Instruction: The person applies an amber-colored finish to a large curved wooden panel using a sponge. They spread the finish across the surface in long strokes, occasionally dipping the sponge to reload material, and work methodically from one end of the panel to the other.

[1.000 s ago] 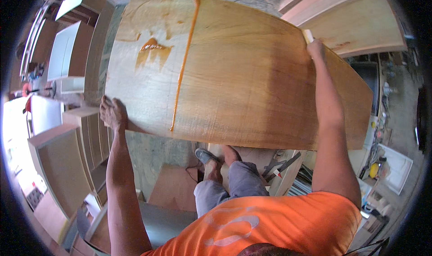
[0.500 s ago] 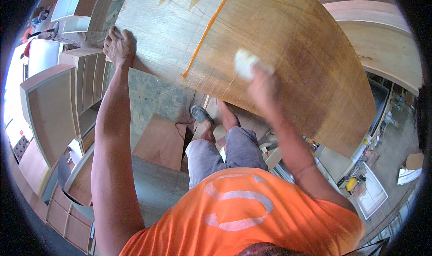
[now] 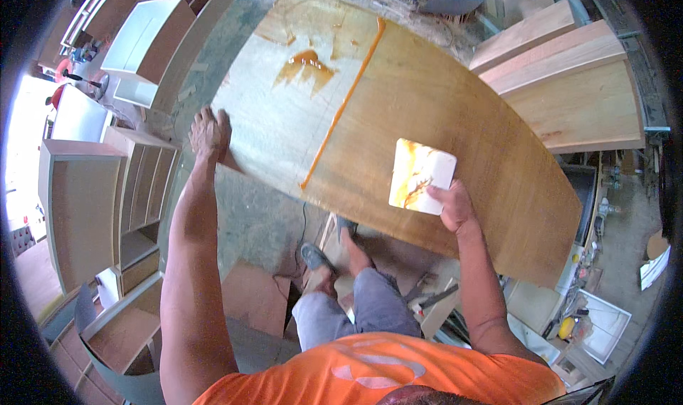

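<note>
Grey-green floor (image 3: pixel 260 224), wooden cabinets (image 3: pixel 84 209), glaring light (image 3: pixel 25 135) far left

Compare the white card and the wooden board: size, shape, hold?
Size: the white card is small; the wooden board is far larger.
Shape: the card is nearly square; the board is long, with a curved far edge.
Hold: the right hand grips the card; the left hand is at the board's left end.
Shared: both carry orange smears.

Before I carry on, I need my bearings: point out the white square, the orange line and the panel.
White square (image 3: pixel 422 174): head view, middle of its face.
Orange line (image 3: pixel 344 106): head view, midway along it.
Panel (image 3: pixel 442 113): head view, bare upper surface.
</note>
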The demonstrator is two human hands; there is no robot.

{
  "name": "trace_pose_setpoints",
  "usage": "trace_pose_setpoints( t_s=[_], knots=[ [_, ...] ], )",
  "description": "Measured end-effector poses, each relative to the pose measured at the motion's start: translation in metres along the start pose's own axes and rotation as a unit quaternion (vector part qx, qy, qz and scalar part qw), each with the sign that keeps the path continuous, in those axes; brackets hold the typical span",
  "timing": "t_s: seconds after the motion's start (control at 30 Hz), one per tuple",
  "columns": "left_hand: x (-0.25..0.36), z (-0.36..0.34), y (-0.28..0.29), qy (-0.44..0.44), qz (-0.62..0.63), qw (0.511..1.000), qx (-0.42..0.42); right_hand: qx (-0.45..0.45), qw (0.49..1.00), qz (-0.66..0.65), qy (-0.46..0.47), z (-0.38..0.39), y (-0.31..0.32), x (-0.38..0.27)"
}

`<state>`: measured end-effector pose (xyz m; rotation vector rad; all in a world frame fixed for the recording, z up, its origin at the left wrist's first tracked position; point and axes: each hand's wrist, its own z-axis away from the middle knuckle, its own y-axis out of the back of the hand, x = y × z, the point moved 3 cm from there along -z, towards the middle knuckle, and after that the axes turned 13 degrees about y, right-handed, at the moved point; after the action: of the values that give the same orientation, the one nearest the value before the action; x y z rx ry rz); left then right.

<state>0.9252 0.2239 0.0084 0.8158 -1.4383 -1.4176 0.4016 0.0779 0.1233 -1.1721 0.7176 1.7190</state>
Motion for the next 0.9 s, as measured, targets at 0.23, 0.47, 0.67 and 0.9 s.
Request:
trace_pose_setpoints(
  t_s=[0.23,0.47,0.67,0.9],
  knots=[
    [-0.01,-0.014,0.006,-0.04,0.085,0.995,-0.019,0.008,0.88,0.454,0.137,-0.198,-0.019,-0.07],
    [0.012,-0.014,0.014,-0.03,0.107,0.994,-0.022,-0.008,0.688,0.662,0.299,-0.39,-0.079,-0.119],
    [0.005,-0.021,0.012,-0.012,0.104,0.993,-0.048,-0.03,0.666,0.699,0.257,-0.384,-0.125,-0.063],
    [0.016,-0.023,0.015,-0.004,0.087,0.995,-0.055,0.027,0.626,0.686,0.371,-0.411,-0.115,-0.074]
  ],
)
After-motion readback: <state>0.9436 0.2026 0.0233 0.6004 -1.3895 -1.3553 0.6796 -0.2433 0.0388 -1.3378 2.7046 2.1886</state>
